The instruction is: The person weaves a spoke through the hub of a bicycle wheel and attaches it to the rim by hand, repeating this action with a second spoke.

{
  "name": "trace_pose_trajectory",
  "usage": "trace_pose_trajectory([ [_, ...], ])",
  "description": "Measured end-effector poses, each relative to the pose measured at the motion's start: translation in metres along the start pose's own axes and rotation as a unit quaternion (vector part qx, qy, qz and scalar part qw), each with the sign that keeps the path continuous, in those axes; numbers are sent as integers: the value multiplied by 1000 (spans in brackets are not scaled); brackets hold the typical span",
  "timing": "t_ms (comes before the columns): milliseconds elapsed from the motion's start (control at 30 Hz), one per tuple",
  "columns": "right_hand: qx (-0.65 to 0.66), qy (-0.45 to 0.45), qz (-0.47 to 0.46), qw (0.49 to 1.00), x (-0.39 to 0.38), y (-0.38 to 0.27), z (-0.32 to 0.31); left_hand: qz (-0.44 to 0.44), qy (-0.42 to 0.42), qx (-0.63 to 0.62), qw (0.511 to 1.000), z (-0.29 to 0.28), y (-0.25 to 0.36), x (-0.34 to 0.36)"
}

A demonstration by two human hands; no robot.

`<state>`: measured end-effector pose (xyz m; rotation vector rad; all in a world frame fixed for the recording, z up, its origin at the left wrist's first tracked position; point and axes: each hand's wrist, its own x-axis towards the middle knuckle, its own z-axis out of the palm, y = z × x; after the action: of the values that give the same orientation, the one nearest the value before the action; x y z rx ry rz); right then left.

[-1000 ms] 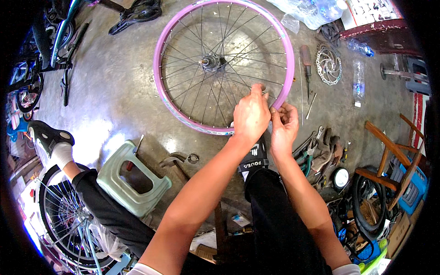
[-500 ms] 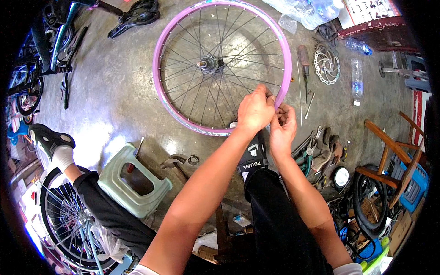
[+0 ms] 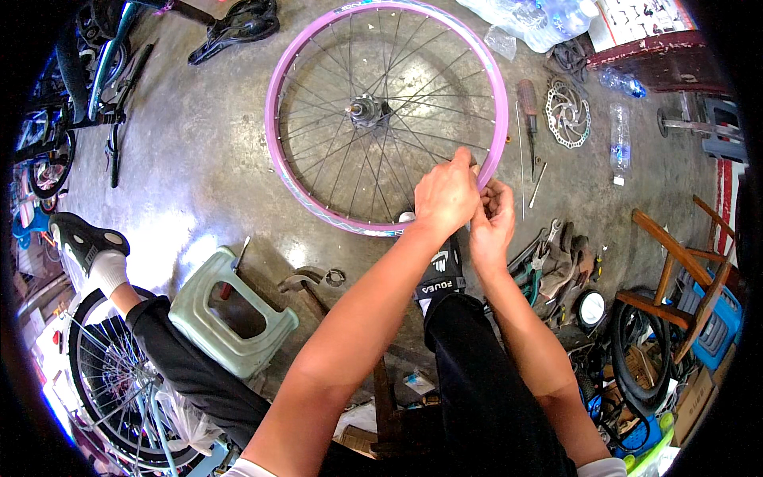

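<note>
A bicycle wheel with a purple rim [image 3: 276, 103], dark spokes and a hub [image 3: 367, 111] leans over the floor, without a tyre. At its lower right, my left hand [image 3: 447, 193] is closed on the rim from the inner side, fingers pinched near a spoke end. Pressed to the outer side of the same spot is my right hand [image 3: 493, 216], fingers curled and thumb against them. Whatever sits between those right fingertips is hidden. My shoe [image 3: 439, 274] is under the rim's near edge.
Right of the wheel lie a screwdriver [image 3: 528, 107], a brake disc [image 3: 567, 115], a loose spoke [image 3: 520, 159] and a plastic bottle [image 3: 620, 143]. Pliers [image 3: 538, 256] and gloves [image 3: 559, 262] rest nearer. A green plastic stool [image 3: 274, 338] stands left, a saddle [image 3: 235, 32] far left.
Both hands have shifted very slightly to the right at the rim, still close together. The wheel keeps nearly the same place.
</note>
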<state>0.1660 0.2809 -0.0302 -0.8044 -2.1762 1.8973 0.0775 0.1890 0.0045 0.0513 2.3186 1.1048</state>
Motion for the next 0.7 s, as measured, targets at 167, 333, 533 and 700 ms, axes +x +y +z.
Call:
trace_pose_trajectory([
  [167,2,5,-3,1000,1,-11,6,54,63,-99,992,10,-21,0],
  [333,14,8,4,1000,0,-7,3,2,66,-160,985,8,-17,0],
  [533,3,-2,22,1000,-1,-10,1,0,72,-151,986,5,-17,-2],
  [700,5,-2,23,1000,0,-8,-1,-1,52,-142,988,5,-17,0],
])
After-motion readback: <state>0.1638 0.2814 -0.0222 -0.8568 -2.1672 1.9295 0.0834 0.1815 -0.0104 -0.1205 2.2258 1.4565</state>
